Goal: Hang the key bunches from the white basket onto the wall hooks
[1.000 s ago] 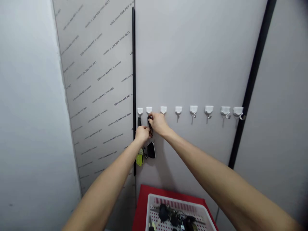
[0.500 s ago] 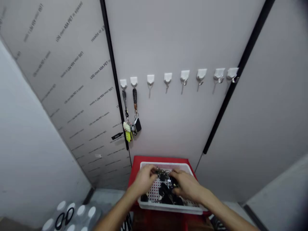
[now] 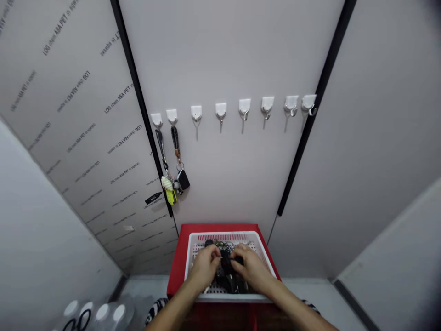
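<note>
My left hand and my right hand are both over a white perforated plastic basket. Between them is a dark keychain, its details hard to make out. The fingers of my right hand close on its right side. Thumb and fingertips of my left hand pinch at its left side, near a small pale bit. Below and around lie several black key fobs and metal rings, partly hidden by my hands.
The basket stands on a red stand against a grey panel. A row of white hooks runs across it. Two keychains hang from the leftmost hooks. White-capped bottles stand at lower left.
My hands have come closer together over the basket, and the dark keychain is now between their fingers. The view has shifted, so the hooks and hanging keychains appear further left.
</note>
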Available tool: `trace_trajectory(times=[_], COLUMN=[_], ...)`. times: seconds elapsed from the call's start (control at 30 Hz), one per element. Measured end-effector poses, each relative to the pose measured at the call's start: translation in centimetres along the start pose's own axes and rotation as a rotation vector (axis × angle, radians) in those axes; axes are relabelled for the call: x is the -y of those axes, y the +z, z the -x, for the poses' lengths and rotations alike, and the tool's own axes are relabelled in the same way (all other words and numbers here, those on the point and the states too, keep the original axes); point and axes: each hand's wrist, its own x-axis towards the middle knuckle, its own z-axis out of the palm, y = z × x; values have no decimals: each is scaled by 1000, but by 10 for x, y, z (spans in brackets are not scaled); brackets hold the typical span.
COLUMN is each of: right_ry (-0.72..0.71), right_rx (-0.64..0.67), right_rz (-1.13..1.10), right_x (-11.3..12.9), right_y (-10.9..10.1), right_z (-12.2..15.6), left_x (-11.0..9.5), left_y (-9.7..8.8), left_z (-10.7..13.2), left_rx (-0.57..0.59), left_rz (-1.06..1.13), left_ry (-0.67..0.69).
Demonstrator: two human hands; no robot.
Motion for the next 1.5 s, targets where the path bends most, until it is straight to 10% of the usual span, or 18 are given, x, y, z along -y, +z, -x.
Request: trace_trajectory(times=[0.43, 0.73, 1.17, 1.5], right_ry=[126, 107, 125, -211], right_rx=[-225, 41, -89, -181], right_rz=[-703, -1253, -899, -228], right_x=[28, 70, 82, 82], right_y=[-23, -40, -45, -57], right_z=[-23, -37, -50, -52], left_x=[-4, -75, -83, -89], left_y=[-13, -46, -68, -72], left_z=[-5, -6, -7, -6], left_rx=[-154, 27, 84, -12], left_rz=[333, 645, 601, 551], left_ry=[31, 137, 50, 62])
